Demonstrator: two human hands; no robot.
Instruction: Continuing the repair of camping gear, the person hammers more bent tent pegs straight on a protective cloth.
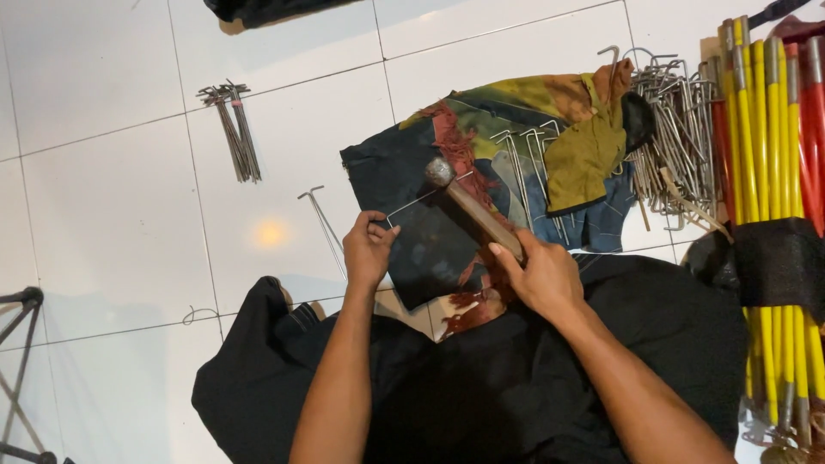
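On the white tiled floor point(112, 215), a multicoloured cloth point(481, 163) is lying spread, carrying loose metal pegs point(537, 167). To its right, yellow and red poles point(773, 146) are lying bundled beside a peg pile point(679, 137). The right hand point(541, 275) is gripping a hammer point(473, 206); the left hand point(368, 249) is pinching a bent wire peg point(421, 202) on the cloth.

A home-floor workspace: white floor tiles point(112, 215), heaped metal pegs point(679, 146), bundled yellow poles point(773, 129).
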